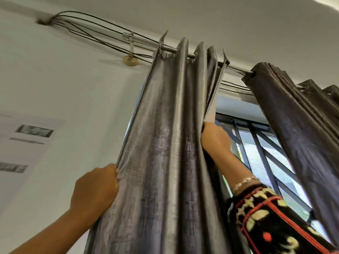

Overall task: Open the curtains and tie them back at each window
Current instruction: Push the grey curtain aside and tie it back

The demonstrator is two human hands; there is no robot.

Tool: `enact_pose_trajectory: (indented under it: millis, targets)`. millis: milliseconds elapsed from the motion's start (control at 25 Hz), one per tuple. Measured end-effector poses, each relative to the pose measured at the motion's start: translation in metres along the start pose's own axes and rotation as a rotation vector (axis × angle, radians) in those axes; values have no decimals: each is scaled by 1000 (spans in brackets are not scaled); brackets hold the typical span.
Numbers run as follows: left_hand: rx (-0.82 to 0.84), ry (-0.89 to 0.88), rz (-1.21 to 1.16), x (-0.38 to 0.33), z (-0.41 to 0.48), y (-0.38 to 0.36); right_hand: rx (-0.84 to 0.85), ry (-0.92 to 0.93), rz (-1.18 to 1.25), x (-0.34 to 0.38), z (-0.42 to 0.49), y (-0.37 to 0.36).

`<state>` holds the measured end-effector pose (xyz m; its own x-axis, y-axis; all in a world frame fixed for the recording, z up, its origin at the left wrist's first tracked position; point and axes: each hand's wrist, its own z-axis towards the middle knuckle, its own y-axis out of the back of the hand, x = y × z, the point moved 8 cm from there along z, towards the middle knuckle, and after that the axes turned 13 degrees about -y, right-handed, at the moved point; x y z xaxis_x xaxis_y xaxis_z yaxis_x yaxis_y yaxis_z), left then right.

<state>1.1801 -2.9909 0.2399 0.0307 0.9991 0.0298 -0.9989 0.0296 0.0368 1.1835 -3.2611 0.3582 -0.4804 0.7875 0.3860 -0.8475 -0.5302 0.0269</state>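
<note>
A grey shiny left curtain hangs bunched in folds from a metal rod by its eyelets. My left hand grips its outer left edge low down. Higher up, my right hand holds its inner right edge, fingers tucked behind the fabric. A darker right curtain hangs gathered at the right on the same rod. Between the two curtains the window shows, with dark diagonal bars.
Several black cables run along the wall from a hole near the ceiling and pass behind the rod. A rod bracket sits on the white wall. Papers are stuck to the wall at left.
</note>
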Motion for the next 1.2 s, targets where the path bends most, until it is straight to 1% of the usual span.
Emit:
enact_pose_trajectory:
  millis: [80,240,360,480,600,720,840,920,960,1040,1120,1200]
  targets:
    - [-8,-24,7,17,3,9,26,1,12,40,-3,-9]
    - [-43,-36,58,59,12,33,55,99,48,118,-16,-28]
    - [-83,-33,23,79,14,49,65,161,94,160,-29,-39]
    - [-117,-69,-53,71,11,57,90,251,87,175,-42,-52]
    - [-108,-107,-89,45,6,54,80,198,105,142,-44,-52]
    - [-50,-176,-70,11,5,39,32,166,-1,91,-41,-42]
    - [35,-258,1,-38,8,18,-16,148,-39,43,-38,-27]
    - [72,-303,-9,-81,12,2,-60,151,-92,10,-31,-13]
    - [90,-312,-26,-102,14,-7,-87,162,-129,-6,-27,-6]
    - [161,-274,-114,-139,22,-23,-123,173,-203,-40,-14,5]
    - [221,-223,-264,-178,32,-36,-109,168,-232,-75,4,14]
    - [220,-244,-288,-220,44,-42,-82,155,-252,-110,21,21]
